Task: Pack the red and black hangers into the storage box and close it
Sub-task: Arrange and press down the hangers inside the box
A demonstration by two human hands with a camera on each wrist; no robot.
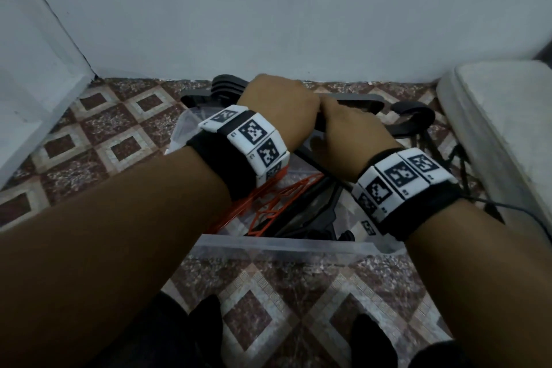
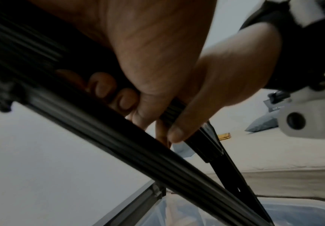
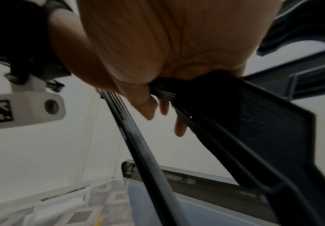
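Both hands' fingers (image 2: 107,85) curled round ridged black hangers (image 2: 119,137) w/ red lattice hangers (image 1: 277,197) in clear box (image 1: 286,248).

You are looking at a clear plastic storage box (image 1: 286,246) sitting open on the tiled floor. Red hangers (image 1: 277,197) are lying inside it, latticed and tilted. A stacked bundle of black hangers (image 2: 107,130) is hanging slanted over the box, hooks (image 1: 222,84) pointing toward the wall.
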